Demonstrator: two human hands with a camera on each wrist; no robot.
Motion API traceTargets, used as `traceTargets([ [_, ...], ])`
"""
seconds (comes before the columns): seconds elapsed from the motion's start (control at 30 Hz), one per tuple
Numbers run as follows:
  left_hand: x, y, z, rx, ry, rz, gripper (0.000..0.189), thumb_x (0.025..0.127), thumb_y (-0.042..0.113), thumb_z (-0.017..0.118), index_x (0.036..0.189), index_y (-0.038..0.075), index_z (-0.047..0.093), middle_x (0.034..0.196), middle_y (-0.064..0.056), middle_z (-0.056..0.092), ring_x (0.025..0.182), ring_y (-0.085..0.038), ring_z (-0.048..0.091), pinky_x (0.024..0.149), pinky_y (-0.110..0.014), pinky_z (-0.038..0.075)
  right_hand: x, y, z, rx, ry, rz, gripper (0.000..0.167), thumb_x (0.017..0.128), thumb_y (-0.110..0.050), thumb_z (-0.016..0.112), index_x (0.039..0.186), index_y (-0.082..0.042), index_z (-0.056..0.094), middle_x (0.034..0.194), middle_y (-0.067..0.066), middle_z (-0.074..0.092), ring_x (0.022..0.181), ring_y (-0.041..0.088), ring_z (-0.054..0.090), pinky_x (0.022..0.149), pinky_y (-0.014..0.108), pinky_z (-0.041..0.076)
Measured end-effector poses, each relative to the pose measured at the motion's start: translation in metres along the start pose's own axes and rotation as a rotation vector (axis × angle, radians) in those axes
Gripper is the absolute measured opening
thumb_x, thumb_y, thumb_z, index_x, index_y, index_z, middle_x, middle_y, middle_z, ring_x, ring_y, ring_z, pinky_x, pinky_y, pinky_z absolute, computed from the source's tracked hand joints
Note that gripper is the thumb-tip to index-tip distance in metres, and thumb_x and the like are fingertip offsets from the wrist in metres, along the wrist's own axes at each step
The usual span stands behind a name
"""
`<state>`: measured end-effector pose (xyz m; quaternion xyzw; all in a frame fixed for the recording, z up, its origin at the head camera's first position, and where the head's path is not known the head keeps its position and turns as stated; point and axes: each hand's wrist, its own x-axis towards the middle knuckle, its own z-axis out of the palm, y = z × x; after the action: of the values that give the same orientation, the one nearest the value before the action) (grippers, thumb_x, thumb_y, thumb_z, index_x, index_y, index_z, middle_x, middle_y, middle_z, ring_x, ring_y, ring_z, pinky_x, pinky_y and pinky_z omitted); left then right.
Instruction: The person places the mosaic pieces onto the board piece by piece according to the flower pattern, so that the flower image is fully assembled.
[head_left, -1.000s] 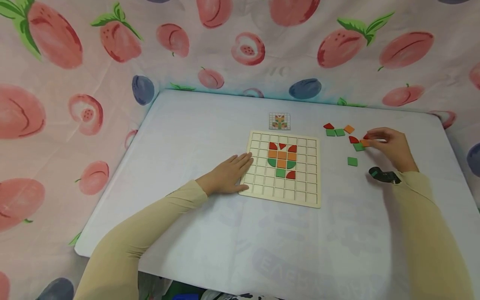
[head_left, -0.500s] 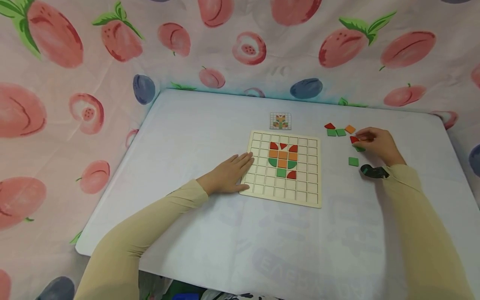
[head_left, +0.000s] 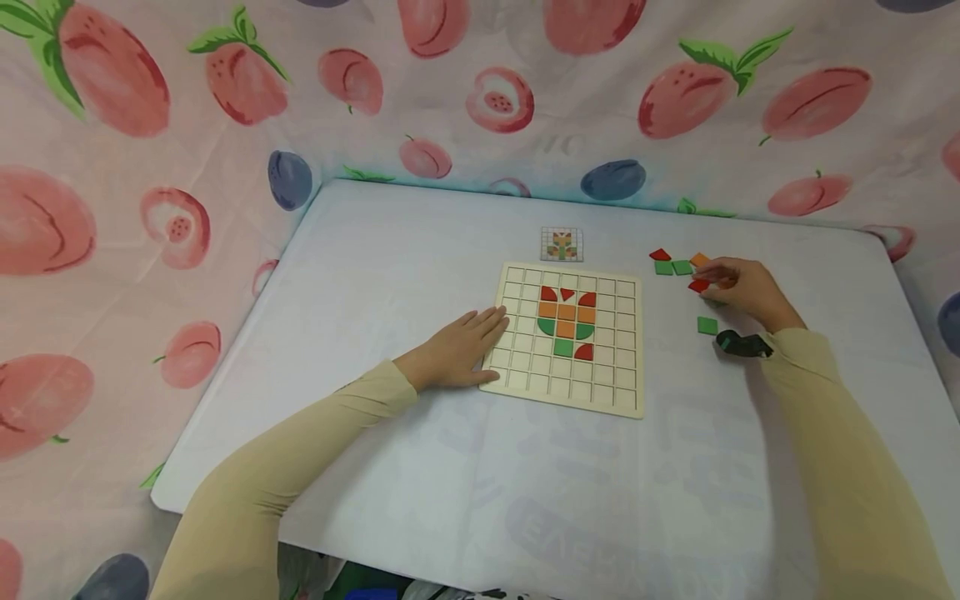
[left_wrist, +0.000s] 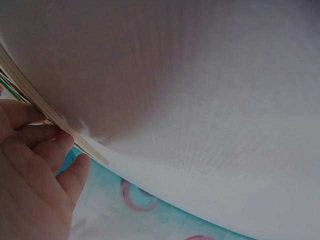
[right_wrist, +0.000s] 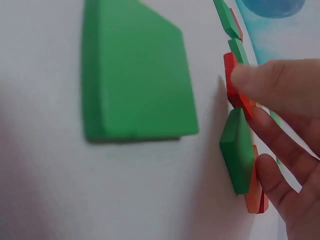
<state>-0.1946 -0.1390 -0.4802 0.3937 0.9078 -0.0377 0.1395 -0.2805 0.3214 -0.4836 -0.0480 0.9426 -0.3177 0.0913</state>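
A flat red tile (head_left: pixel 697 286) is pinched by the right hand (head_left: pixel 750 296). The spread left hand (head_left: pixel 456 348) touches a gridded wooden board (head_left: pixel 615 357).

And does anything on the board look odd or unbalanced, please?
On the board, the bottom red piece, right of the green square, has no partner on the left, so the pattern looks lopsided.

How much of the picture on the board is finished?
Done: the board already holds a cluster of red, orange and green pieces. In hand: the right hand seems to pinch a red piece, while the left hand touches the board's edge. Still to do: loose green squares lie on the table, and the card seems to show more shapes low down.
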Motion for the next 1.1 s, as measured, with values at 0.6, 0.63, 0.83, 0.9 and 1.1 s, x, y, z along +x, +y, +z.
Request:
traceTargets([
  [0.6,-0.0024,-0.0012,0.0007,0.010,0.009,0.002,0.085,0.094,0.056,0.040,0.151,0.001,0.010,0.159,-0.015,0.007,0.148,-0.026,0.009,0.120,-0.040,0.015,0.0008,-0.0060,0.0025,-0.030,-0.024,0.040,0.035,0.087,-0.009,0.063,0.120,0.001,0.058,0.116,0.027,0.055,0.103,0.036,0.046,0.086,0.039,0.041],
  [0.63,-0.0024,-0.0013,0.0010,0.013,0.011,0.003,0.085,0.094,0.056,0.040,0.151,0.001,0.010,0.159,-0.015,0.007,0.148,-0.026,0.009,0.120,-0.040,0.015,0.0006,-0.0063,0.0021,-0.028,-0.026,0.034,0.035,0.087,-0.008,0.063,0.121,0.001,0.058,0.116,0.027,0.056,0.103,0.035,0.046,0.084,0.033,0.040],
  [0.83,-0.0024,-0.0016,0.0013,0.014,0.010,0.001,0.085,0.093,0.057,0.040,0.151,0.001,0.010,0.159,-0.015,0.007,0.148,-0.026,0.009,0.120,-0.040,0.015,0.0002,-0.0066,0.0002,-0.026,-0.038,0.008,0.038,0.086,-0.006,0.065,0.122,0.000,0.057,0.119,0.026,0.056,0.105,0.034,0.049,0.080,0.020,0.040],
  [0.9,-0.0019,-0.0012,0.0009,0.009,0.006,0.000,0.086,0.093,0.057,0.040,0.151,0.001,0.009,0.159,-0.015,0.006,0.148,-0.026,0.008,0.120,-0.040,0.014,0.0003,-0.0057,-0.0002,-0.033,-0.042,0.007,0.037,0.086,-0.008,0.065,0.122,0.000,0.057,0.119,0.027,0.056,0.106,0.035,0.049,0.086,0.032,0.043],
  [1.1,-0.0003,0.0001,0.0010,0.006,0.001,-0.003,0.086,0.094,0.058,0.039,0.151,0.002,0.008,0.159,-0.014,0.005,0.148,-0.026,0.007,0.120,-0.040,0.014,-0.0004,-0.0032,-0.0016,-0.043,-0.050,0.011,0.037,0.087,-0.013,0.065,0.121,0.001,0.057,0.120,0.030,0.055,0.109,0.039,0.048,0.096,0.055,0.039],
])
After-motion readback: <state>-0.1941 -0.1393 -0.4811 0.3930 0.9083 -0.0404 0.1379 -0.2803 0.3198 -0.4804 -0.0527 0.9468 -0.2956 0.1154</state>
